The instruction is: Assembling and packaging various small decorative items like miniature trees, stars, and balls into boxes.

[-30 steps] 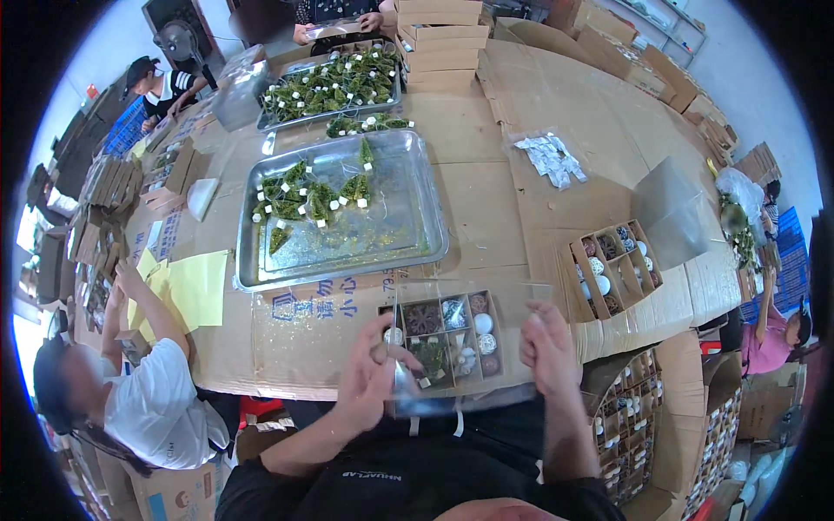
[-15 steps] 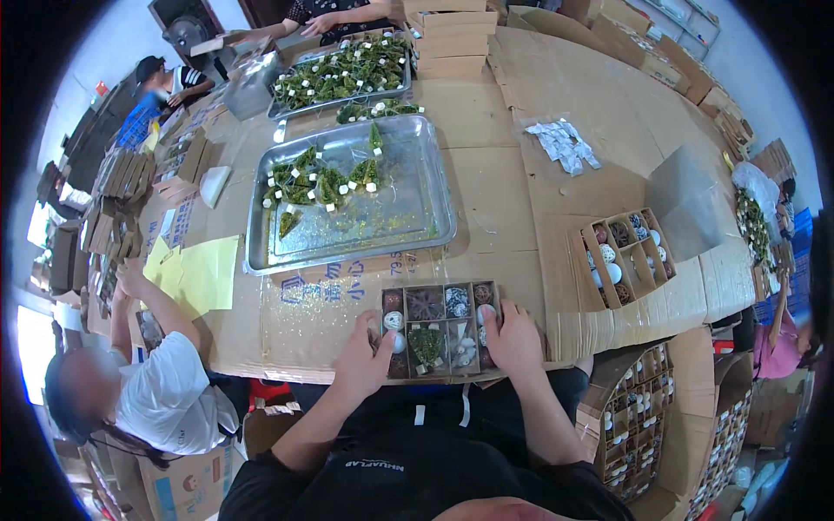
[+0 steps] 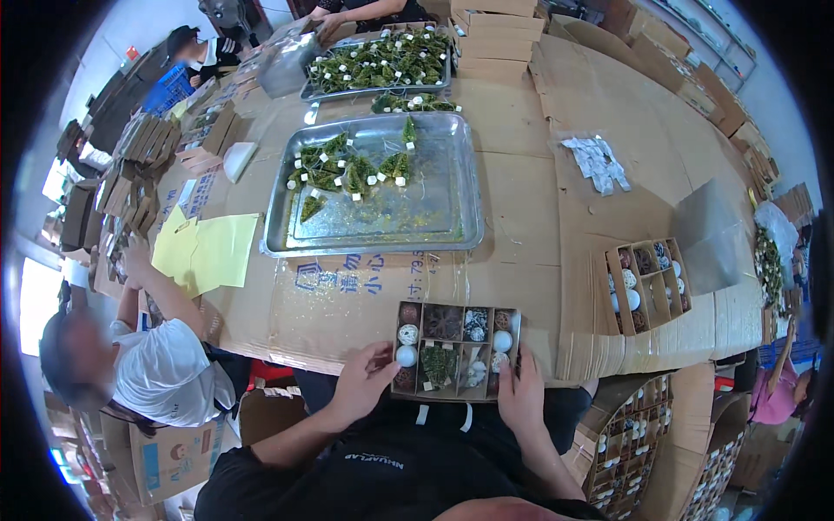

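Between my hands is a divided cardboard box (image 3: 461, 340) at the table's near edge, its lower side overhanging my lap. My left hand (image 3: 365, 380) grips its left side, thumb near the lower left compartment. My right hand (image 3: 522, 392) holds the lower right side with the fingers along the wall. White and brown balls fill the side compartments. In the middle ones are a dark brown star-like piece (image 3: 443, 321), a black-and-white ball (image 3: 475, 325), a green glittery tree (image 3: 437, 365) and small whitish pieces (image 3: 475, 373).
Ahead stands a metal tray (image 3: 391, 239) with several green trees; a fuller tray (image 3: 380, 89) lies behind it. Another divided box (image 3: 618, 291) is at right beside a clear plastic bin (image 3: 708, 234). Yellow paper (image 3: 217, 252) and a seated co-worker (image 3: 169, 365) are at left.
Both hands have drawn the box toward my body, past the table's near edge. My right hand has slid lower on its side. The whole view has shifted slightly.
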`<state>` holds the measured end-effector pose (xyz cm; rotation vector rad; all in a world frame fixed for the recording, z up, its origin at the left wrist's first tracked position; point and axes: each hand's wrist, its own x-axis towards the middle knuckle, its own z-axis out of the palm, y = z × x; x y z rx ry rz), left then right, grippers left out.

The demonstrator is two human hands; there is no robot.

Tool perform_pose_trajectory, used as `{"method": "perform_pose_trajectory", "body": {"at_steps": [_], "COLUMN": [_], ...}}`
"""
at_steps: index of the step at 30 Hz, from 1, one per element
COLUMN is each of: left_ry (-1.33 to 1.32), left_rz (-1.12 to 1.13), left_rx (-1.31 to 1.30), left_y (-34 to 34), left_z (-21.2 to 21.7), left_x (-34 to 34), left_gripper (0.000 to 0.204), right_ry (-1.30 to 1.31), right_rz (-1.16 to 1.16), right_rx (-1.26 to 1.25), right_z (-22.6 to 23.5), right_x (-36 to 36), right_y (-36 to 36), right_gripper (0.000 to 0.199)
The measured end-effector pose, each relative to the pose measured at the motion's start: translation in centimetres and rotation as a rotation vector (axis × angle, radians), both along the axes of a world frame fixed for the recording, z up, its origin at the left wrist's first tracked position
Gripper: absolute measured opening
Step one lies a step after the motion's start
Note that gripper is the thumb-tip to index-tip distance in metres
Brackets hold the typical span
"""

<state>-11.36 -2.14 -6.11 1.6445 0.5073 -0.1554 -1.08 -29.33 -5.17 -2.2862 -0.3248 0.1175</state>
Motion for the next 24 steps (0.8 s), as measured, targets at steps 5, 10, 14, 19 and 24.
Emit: {"method": "perform_pose_trajectory", "body": {"at_steps": [5,10,14,19,24], "left_ry": [-0.141,-0.026,0.088,0.025,0.153], "left_rz": [0.087,-0.045,-0.188,-0.227,-0.1], "left_rx": [-0.056,0.442,0.526,0.728,0.222], "left_y": [-1.5,-0.3,0.4,0.3,0.4], "left_z": [0.4,1.7,1.6,1.3,2.7], "left_x": [-0.2,2.8,4.1,4.0,4.3], "left_gripper": [0.045,0.043,0.037,0.034,0.037], "right_ry": [-0.031,0.068,0.132,0.195,0.423], "right_rz": [-0.03,-0.073,-0.104,-0.097,-0.243], "right_rx": [0.07,-0.06,-0.096,-0.031,0.524], "right_z": [-0.3,0.2,-0.5,-1.6,-3.3], "right_x": [-0.5,2.0,3.5,3.8,2.7], "right_y": [0.0,1.1,1.1,0.2,0.7], "right_gripper": [0.042,0.04,0.043,0.041,0.031]}}
